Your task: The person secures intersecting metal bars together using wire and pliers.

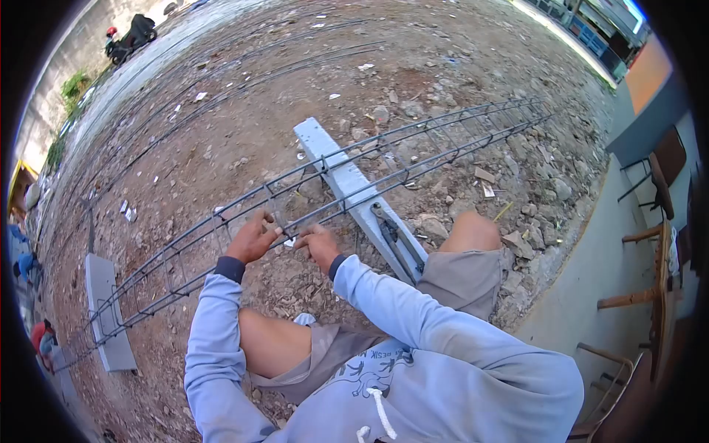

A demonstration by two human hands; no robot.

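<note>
A long rebar cage (413, 173) of dark steel bars and stirrups runs diagonally in front of me, propped on two pale beams. My left hand (253, 236) is at the near side of the cage, its fingers curled at the bars and the thumb near the lower rod. Just to its right, my right hand (319, 245) has its fingers pinched together close to the same rod. Anything small between those fingertips is too fine to make out. On the nearer pale beam (347, 176) lies a dark metal hand tool (388, 225), right of my right hand.
The farther support beam (107, 314) stands at left under the cage. Loose long bars (244, 77) lie on the rubble ground beyond. Chairs (657, 173) and wooden furniture (639, 299) line the right edge. Other people (42, 341) and a covered motorbike (134, 37) appear at left.
</note>
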